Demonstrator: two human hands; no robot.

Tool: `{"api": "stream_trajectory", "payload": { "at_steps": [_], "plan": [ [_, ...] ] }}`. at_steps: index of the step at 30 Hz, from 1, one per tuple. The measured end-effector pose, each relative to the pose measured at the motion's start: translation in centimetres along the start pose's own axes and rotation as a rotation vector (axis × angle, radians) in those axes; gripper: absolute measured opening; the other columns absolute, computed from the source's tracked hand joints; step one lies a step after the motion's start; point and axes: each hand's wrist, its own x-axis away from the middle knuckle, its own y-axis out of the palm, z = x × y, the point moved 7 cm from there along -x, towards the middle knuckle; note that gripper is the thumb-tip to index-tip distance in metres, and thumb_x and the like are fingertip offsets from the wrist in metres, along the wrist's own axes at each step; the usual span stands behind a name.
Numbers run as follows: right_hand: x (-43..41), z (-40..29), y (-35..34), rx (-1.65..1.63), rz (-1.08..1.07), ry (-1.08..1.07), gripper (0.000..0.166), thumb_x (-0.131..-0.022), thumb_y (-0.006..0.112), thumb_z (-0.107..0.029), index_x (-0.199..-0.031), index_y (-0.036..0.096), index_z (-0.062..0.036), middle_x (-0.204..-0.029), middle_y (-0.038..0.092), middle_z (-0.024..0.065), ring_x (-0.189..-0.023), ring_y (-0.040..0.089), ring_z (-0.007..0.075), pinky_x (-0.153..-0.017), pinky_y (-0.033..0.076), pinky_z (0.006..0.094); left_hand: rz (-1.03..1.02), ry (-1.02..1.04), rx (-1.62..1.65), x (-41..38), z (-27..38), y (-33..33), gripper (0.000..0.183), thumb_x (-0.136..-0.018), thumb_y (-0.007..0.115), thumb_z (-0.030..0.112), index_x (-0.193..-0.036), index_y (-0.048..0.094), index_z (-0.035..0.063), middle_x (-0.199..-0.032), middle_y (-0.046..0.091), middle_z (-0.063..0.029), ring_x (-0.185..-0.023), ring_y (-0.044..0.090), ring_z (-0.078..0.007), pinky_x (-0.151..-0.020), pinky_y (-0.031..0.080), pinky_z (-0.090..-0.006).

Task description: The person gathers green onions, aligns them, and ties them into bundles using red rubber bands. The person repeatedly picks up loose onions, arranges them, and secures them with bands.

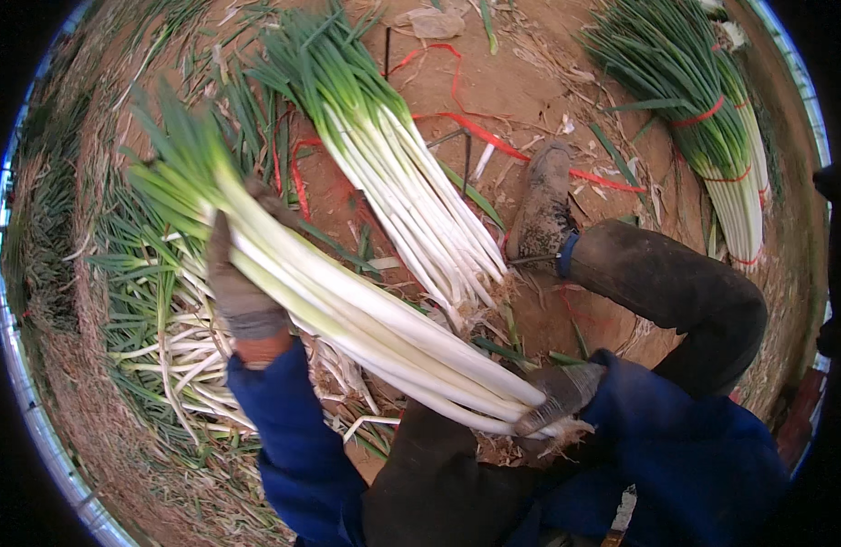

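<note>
Several large green onions [365, 308] slant across my lap, held in both hands. My left hand [246, 287], in a dirty work glove, grips them just below the green leaves, with its fingers partly hidden behind the stalks. Near the root end, my gloved right hand [560, 396] closes around the white stalks, and roots stick out past it. Beyond them a row of trimmed green onions [406, 205] lies over a thin dark metal rod frame, its roots towards me, apart from the ones I hold.
Loose green onions [194, 349] are heaped at the left. Red plastic tape [488, 137] runs over the soil by my boot [543, 198]. Bundles of green onions tied with red bands [714, 130] lie at the upper right. Leaf scraps [188, 472] litter the ground at the lower left.
</note>
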Motion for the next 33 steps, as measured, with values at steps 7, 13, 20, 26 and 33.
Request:
{"api": "stream_trajectory", "payload": {
  "at_steps": [7, 13, 20, 26, 33],
  "plan": [
    [-0.5, -8.9, -5.2, 0.167, 0.189, -0.271, 0.047, -0.081, 0.076, -0.037, -0.104, 0.063, 0.0014, -0.080, 0.067, 0.0088, -0.073, 0.062, 0.0159, -0.064, 0.051, 0.0290, -0.403, -0.159, -0.236, -11.4, 1.7, 11.3, 0.054, -0.090, 0.063, 0.025, -0.128, 0.044, -0.0078, -0.112, 0.055, -0.0168, -0.102, 0.056, -0.0265, -0.091, 0.051, -0.0369],
    [-3.5, -5.5, -14.0, 0.001, 0.345, -0.280, 0.068, -0.078, 0.075, -0.049, -0.120, 0.061, 0.0030, -0.110, 0.066, 0.0156, -0.103, 0.060, 0.0225, -0.091, 0.045, 0.0315, -0.314, -0.253, -0.231, -20.8, -8.8, 4.9, 0.044, -0.089, 0.065, 0.025, -0.118, 0.055, -0.0076, -0.107, 0.065, -0.0214, -0.096, 0.064, -0.0316, -0.091, 0.053, -0.0449],
    [-4.4, -2.2, -19.1, -0.186, 0.501, -0.415, 0.069, -0.083, 0.069, -0.050, -0.126, 0.056, 0.0022, -0.123, 0.060, 0.0177, -0.113, 0.055, 0.0224, -0.099, 0.040, 0.0320, 0.296, -0.546, -0.579, -24.1, -20.4, -8.4, 0.031, -0.086, 0.069, 0.015, -0.113, 0.061, 0.0029, -0.104, 0.067, -0.0151, -0.089, 0.067, -0.0325, -0.086, 0.055, -0.0515],
    [-3.5, -1.1, -19.7, -0.258, 0.593, -0.399, 0.067, -0.086, 0.066, -0.049, -0.129, 0.054, 0.0013, -0.125, 0.058, 0.0174, -0.115, 0.054, 0.0224, -0.100, 0.039, 0.0324, 0.243, -0.465, -0.997, -19.1, -19.0, -3.3, 0.043, -0.098, 0.052, 0.022, -0.133, 0.046, -0.0018, -0.136, 0.051, -0.0168, -0.122, 0.052, -0.0292, -0.102, 0.043, -0.0442],
    [-3.8, -0.7, -19.2, -0.300, 0.636, -0.403, 0.065, -0.089, 0.063, -0.047, -0.132, 0.051, 0.0003, -0.129, 0.056, 0.0169, -0.118, 0.053, 0.0225, -0.102, 0.038, 0.0330, -0.228, 0.346, -2.060, -6.3, -23.4, 1.2, 0.084, -0.086, 0.065, 0.042, -0.146, 0.027, -0.0021, -0.152, 0.025, -0.0250, -0.143, 0.018, -0.0394, -0.116, 0.016, -0.0490]
  ]
}}
